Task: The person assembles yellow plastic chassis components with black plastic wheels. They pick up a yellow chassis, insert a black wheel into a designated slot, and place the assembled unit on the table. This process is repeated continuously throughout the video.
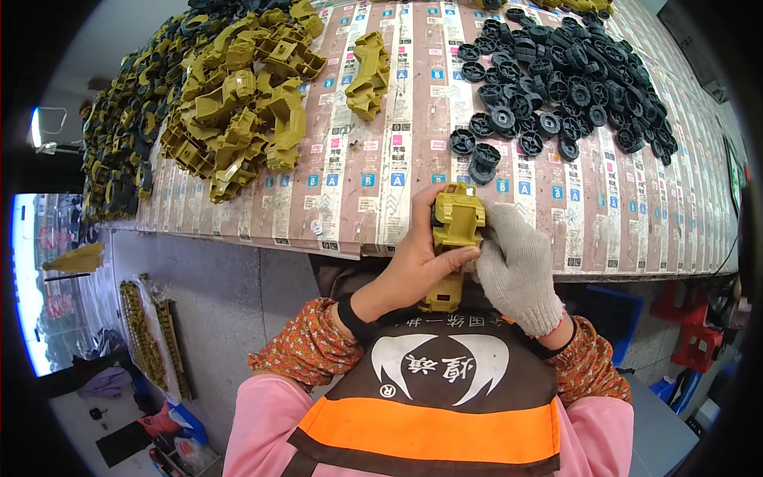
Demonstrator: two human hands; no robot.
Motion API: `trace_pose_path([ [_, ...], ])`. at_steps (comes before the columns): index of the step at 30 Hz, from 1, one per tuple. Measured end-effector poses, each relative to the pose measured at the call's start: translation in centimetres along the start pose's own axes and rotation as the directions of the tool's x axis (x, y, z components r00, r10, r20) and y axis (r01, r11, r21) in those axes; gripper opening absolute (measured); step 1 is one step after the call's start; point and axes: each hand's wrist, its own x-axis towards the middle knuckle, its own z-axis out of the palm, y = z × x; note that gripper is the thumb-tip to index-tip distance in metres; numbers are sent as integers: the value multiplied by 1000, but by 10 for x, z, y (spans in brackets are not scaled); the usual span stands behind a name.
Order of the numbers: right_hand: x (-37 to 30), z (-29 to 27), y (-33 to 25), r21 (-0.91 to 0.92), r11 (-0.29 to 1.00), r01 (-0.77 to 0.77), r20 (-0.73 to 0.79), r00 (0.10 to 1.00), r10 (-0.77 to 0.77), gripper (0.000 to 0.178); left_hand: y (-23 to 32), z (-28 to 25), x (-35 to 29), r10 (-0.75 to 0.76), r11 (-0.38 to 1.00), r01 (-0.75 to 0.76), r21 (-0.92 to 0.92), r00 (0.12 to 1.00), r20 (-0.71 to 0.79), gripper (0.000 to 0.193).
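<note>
My bare left hand (415, 266) is closed around a yellow plastic toy vehicle chassis (459, 216), its thumb across the near side. The chassis stands lengthwise just over the table's near edge, its lower end in front of my apron. A bit of black shows at its left side, by the fingers. Against its right side lies my right hand (520, 266), in a whitish knitted glove. Those fingers are curled in, and whatever they hold is hidden. Beyond the hands, black toy wheels (556, 79) lie heaped at the far right.
Yellow chassis parts (238, 103) are piled at the left, with one more chassis (369, 75) lying apart from them. Farther left rises a heap of yellow bodies with black wheels (119, 143). Printed sheeting covers the table (350, 207). Red plastic stools (687, 326) stand below right.
</note>
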Motion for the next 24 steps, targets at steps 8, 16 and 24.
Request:
trace_pose_path([
  [8,18,-16,5,-74,997,23,111,994,-15,30,-3,-4,1,-61,998,62,-27,998,31,90],
  [16,85,-25,28,-499,835,233,53,970,-239,23,13,-25,8,-286,854,160,-495,939,-190,68],
  [24,71,-60,43,-299,953,50,63,998,-33,18,12,-31,-2,-303,839,138,-526,922,-240,56],
])
